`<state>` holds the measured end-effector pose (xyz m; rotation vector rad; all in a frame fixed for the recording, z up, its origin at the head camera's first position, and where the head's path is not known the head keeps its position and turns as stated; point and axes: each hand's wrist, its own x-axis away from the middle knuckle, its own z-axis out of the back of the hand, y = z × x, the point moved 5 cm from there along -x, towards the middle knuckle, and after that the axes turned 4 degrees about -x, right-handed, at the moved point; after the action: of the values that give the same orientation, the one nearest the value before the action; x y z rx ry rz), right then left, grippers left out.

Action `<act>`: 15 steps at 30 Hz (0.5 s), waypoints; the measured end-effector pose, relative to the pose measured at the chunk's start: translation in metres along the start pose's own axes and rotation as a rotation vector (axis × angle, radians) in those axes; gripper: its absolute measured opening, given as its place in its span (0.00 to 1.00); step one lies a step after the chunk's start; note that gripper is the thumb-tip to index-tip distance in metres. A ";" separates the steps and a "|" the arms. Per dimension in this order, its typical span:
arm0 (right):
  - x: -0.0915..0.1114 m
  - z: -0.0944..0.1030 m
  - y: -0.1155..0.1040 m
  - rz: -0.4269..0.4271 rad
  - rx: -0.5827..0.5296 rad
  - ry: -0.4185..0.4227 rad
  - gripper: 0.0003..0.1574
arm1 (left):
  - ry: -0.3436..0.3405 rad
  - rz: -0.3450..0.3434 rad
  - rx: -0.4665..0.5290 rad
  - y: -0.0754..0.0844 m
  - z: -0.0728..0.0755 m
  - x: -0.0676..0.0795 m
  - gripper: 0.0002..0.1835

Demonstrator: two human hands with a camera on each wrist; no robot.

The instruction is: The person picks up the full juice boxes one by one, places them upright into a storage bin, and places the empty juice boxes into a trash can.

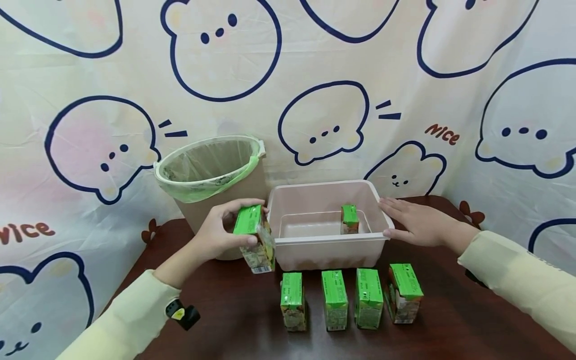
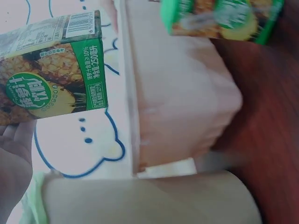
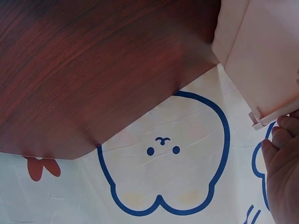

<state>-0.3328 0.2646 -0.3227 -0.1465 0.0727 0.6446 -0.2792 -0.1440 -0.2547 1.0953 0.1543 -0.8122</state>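
My left hand (image 1: 221, 231) grips a green-topped pineapple juice carton (image 1: 257, 239) at the left end of a pale pink plastic bin (image 1: 330, 252). In the left wrist view the carton (image 2: 51, 70) shows pineapple pictures and a barcode on its end. My right hand (image 1: 416, 222) rests on the bin's right rim with its fingers straight; in the right wrist view the fingertips meet the rim. One juice carton (image 1: 349, 219) stands inside the bin, towards its right. Several more stand in a row before it, among them a leftmost carton (image 1: 293, 301) and a rightmost carton (image 1: 405, 293).
A tan trash can (image 1: 252, 182) with a green liner stands behind my left hand, close to the bin's left end. The dark wooden table (image 1: 225, 320) reaches back to a cartoon-printed cloth (image 1: 315, 60) hanging behind it.
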 end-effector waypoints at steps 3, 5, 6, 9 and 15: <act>0.001 0.001 -0.001 -0.003 -0.003 -0.003 0.52 | 0.007 -0.002 0.024 0.008 -0.003 -0.011 0.34; 0.001 0.001 -0.001 -0.006 -0.002 -0.006 0.52 | 0.005 0.005 0.039 0.012 -0.006 -0.019 0.35; 0.002 0.001 -0.001 -0.007 0.000 -0.006 0.52 | 0.002 0.007 0.043 0.013 -0.008 -0.023 0.35; 0.002 0.001 -0.001 -0.009 0.005 -0.006 0.52 | -0.007 0.011 0.048 0.016 -0.014 -0.036 0.33; -0.001 -0.002 0.001 -0.006 0.007 -0.003 0.53 | -0.015 0.028 0.062 0.012 -0.027 -0.061 0.30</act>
<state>-0.3340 0.2648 -0.3249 -0.1388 0.0715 0.6383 -0.3075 -0.0881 -0.2289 1.1473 0.1020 -0.8044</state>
